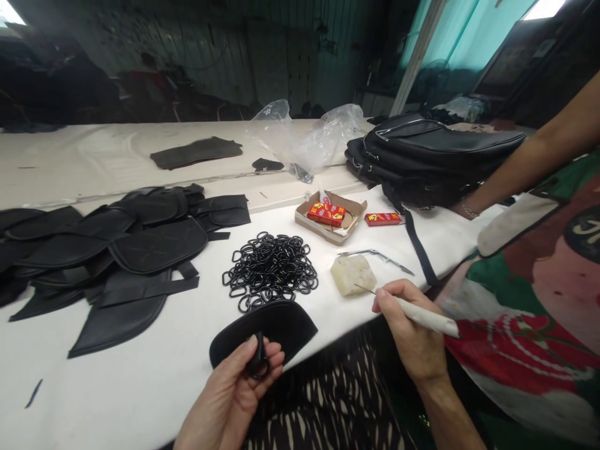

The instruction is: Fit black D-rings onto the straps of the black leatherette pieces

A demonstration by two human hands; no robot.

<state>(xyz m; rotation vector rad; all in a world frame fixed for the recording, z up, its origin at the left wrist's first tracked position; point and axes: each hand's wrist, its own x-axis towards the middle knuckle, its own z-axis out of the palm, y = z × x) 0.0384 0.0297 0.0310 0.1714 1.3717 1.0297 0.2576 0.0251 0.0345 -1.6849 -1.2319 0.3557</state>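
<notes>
1. Near the front edge of the tabletop [117, 400], the head view shows the left hand [229, 384] closed on a black strap [257, 348] with a black ring, seemingly pinched to keep the ring steady.
2. Just behind those fingers lies a black flap [293, 331], to which the strap seems joined; the tabletop probably takes its weight.
3. The right hand [419, 353] is wrapped around a white-handled tool [429, 317], its thin point aimed at a pale block [351, 276]; whether they touch, I cannot tell.
4. Beyond the flap sits a ring pile [272, 269], likely for easy reach.
</notes>
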